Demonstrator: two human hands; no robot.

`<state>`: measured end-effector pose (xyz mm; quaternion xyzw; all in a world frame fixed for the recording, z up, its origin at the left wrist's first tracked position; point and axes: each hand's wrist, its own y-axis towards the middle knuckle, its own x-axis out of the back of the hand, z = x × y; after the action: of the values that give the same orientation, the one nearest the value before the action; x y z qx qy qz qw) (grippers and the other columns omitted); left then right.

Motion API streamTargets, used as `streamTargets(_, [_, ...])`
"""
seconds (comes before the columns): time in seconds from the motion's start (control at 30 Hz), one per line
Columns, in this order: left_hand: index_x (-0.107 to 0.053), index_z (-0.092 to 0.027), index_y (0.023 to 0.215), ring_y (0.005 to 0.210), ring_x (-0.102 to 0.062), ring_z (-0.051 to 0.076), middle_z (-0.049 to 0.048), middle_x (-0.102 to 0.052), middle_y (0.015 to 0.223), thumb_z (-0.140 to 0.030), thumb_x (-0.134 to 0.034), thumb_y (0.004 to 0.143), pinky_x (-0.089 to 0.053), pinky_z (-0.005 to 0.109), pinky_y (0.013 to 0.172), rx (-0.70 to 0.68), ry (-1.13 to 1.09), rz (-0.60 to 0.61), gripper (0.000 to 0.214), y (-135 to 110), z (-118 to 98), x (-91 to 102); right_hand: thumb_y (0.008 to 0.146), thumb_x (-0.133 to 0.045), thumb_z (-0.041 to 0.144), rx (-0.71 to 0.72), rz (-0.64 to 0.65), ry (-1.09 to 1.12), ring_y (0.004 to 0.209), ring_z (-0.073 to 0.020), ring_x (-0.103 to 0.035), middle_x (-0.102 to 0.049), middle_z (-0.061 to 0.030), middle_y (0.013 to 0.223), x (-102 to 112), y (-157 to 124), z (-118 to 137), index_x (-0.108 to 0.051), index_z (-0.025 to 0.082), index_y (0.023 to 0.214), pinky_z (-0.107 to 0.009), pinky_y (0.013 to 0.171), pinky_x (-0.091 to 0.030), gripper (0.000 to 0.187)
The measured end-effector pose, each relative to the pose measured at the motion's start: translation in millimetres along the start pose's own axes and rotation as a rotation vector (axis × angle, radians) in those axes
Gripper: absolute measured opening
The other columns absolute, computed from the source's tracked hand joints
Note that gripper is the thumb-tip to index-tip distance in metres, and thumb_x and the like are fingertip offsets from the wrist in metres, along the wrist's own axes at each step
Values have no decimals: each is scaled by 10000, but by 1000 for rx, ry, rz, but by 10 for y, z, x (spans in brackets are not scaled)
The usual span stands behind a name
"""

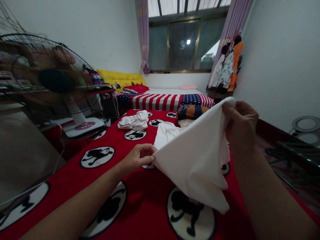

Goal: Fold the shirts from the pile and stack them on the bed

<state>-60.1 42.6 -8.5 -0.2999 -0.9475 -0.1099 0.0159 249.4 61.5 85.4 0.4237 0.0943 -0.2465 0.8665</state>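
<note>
A white garment (197, 160) hangs stretched between my two hands above a red blanket (140, 206) patterned with black figures in white circles. My left hand (142, 155) pinches its left edge low down. Higher up on the right, my right hand (241, 120) is closed on another edge of the cloth. One corner droops toward the blanket, and part of the white fabric (163, 131) lies on the bed behind. The garment's exact kind does not show. A crumpled white piece of clothing (135, 120) lies farther back on the left.
Folded dark blue and orange clothing (191, 111) sits behind the white garment. An electric fan (56, 80) stands at the left. Beyond are a second bed with a striped cover (157, 101), a window (185, 45) and hanging clothes (227, 68). A dark metal rack (300, 156) stands right.
</note>
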Motion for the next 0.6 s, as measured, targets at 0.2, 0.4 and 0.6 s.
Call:
streamTargets(0.2, [-681, -109, 865, 702, -557, 138, 18, -630, 752, -465, -690, 772, -428, 229, 658, 148, 156, 132, 368, -45, -38, -110, 696, -769, 256, 148, 5, -183, 573, -98, -454, -569, 25, 673, -130, -95, -39, -698, 189, 764, -255, 556, -351, 119])
streamTargets(0.4, [-731, -136, 829, 718, -547, 168, 13, -626, 711, -597, -676, 727, -450, 254, 692, 300, 227, 336, 476, -83, 13, 103, 773, -696, 308, 77, 498, -411, 651, -119, -509, -618, 3, 722, -696, -29, -584, -687, 179, 792, -244, 623, -392, 130])
streamTargets(0.6, [-677, -132, 622, 733, -535, 168, 27, -618, 724, -629, -693, 686, -439, 217, 650, 282, 303, 508, 501, -110, -58, 268, 656, -730, 159, -130, 903, -726, 839, -184, -645, -718, -93, 992, -658, -184, -1126, -697, 135, 945, -297, 763, -492, 293])
